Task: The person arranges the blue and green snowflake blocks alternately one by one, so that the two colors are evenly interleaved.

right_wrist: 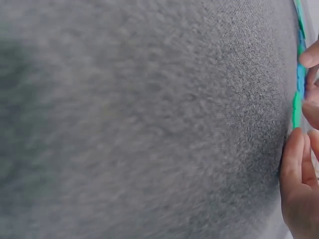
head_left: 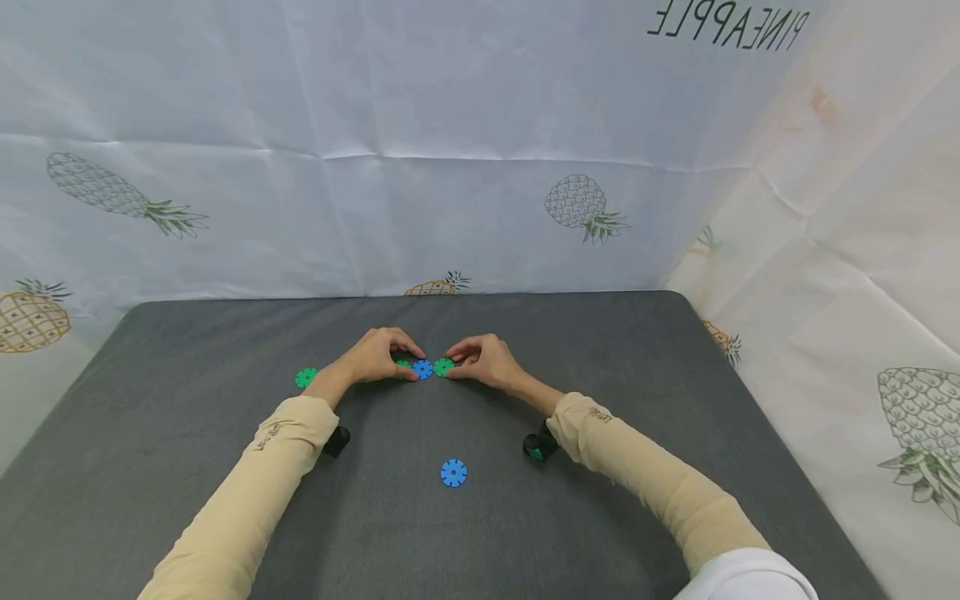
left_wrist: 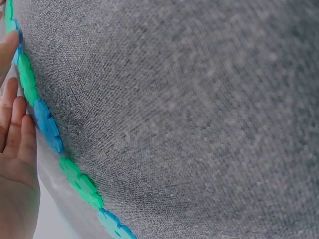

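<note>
Thin, notched plastic discs lie in a row on the grey table, green and blue by turns. In the head view my left hand (head_left: 375,357) has thumb and forefinger at the edges of a blue disc (head_left: 422,369), pinching it. My right hand (head_left: 489,362) pinches a green disc (head_left: 444,367) that sits against the blue one's right side. Part of another green disc (head_left: 403,364) shows under my left hand. The left wrist view shows more of the row, with a blue disc (left_wrist: 48,125) and a green disc (left_wrist: 80,182) beside the left fingers.
A green disc (head_left: 306,377) lies by my left wrist. Nearer to me, a single blue disc (head_left: 453,472) lies apart on the grey cloth-covered table (head_left: 420,533). White curtains with pineapple prints (head_left: 480,108) hang behind and to the right.
</note>
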`<state>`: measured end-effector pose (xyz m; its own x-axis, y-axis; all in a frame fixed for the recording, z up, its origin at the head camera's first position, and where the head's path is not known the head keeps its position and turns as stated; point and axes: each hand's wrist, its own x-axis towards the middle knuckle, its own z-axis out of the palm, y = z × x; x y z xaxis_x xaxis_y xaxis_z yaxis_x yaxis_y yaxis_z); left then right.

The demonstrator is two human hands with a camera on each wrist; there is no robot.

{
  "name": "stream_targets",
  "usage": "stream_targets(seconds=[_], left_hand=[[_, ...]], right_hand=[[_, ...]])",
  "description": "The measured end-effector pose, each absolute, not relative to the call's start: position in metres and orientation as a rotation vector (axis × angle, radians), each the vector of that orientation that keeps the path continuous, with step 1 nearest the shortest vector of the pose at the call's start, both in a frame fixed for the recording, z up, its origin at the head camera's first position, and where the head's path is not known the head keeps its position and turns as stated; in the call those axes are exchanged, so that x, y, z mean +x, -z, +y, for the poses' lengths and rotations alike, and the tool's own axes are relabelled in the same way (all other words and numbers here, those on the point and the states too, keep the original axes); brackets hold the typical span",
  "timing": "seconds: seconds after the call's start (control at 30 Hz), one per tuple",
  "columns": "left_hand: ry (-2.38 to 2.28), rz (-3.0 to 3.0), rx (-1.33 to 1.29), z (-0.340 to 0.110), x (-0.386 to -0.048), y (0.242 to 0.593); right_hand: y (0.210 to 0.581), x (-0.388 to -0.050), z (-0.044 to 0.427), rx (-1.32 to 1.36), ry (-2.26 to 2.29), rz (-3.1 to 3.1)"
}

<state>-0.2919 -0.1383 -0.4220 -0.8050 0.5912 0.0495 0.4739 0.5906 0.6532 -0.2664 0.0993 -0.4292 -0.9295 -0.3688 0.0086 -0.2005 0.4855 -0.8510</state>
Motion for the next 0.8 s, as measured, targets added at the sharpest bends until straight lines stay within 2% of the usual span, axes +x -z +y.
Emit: stream_targets(seconds=[0.8], left_hand=[[-0.979,2.688,0.978,-0.118,-0.291,0.424]], right_hand=[[0.437,-0.19,0.13,-0.477,1.637,2.291]])
